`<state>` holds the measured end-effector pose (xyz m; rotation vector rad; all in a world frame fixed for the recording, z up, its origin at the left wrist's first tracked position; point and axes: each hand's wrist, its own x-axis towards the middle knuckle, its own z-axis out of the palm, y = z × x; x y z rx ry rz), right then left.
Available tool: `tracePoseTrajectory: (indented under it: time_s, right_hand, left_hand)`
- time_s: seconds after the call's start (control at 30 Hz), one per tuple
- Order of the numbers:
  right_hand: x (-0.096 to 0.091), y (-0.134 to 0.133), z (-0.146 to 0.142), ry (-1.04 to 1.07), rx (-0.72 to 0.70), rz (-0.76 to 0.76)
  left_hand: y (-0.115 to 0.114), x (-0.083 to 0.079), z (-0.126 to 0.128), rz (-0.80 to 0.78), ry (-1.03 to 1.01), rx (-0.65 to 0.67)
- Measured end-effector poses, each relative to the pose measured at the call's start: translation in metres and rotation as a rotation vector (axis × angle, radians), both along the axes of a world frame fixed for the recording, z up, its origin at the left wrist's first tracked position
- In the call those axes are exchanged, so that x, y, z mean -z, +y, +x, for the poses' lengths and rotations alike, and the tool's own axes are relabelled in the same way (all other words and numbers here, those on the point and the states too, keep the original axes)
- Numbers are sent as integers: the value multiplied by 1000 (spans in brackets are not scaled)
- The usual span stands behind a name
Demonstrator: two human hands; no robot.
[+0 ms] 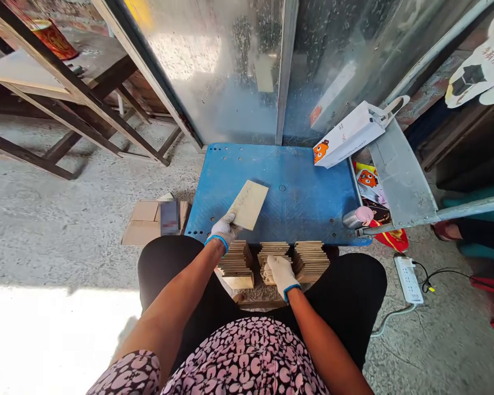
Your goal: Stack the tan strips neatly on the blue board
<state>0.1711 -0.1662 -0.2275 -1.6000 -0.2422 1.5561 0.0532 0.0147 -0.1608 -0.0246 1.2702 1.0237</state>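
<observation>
My left hand (225, 229), in a white knit glove with a blue cuff, grips the lower corner of a flat cream rectangular panel (250, 204). The panel is tilted above the blue table (296, 214), with faint marks on its face. My right hand (280, 272), gloved the same way, is closed at the middle stack of thin boards (274, 249) between my knees. Its fingertips are partly hidden against the board edges. A left stack of boards (236, 263) and a right stack of boards (312, 260) stand on either side.
A white paper bag (349, 134) and a metal cup with a pink lid (358, 216) are on the table's right side. Beyond rises a glazed metal frame (287, 71). A power strip (409, 280) lies right; folded cardboard (142, 219) lies left.
</observation>
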Motion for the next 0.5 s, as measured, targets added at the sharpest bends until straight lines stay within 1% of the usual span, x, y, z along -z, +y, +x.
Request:
tracePoseTrajectory:
  time_s: [0.13, 0.3, 0.43, 0.5]
  right_hand:
    - [1, -4, -4, 89, 0, -33]
    - [2, -8, -3, 172, -36, -55]
    - [-1, -7, -4, 167, -57, -116]
    - [0, -7, -5, 169, -67, -119]
  left_hand:
    - [14, 19, 1, -31, -25, -70]
    - [22, 45, -4, -46, -70, -104]
    - [24, 58, -5, -34, -106, -134]
    - [25, 62, -5, -47, -111, -133]
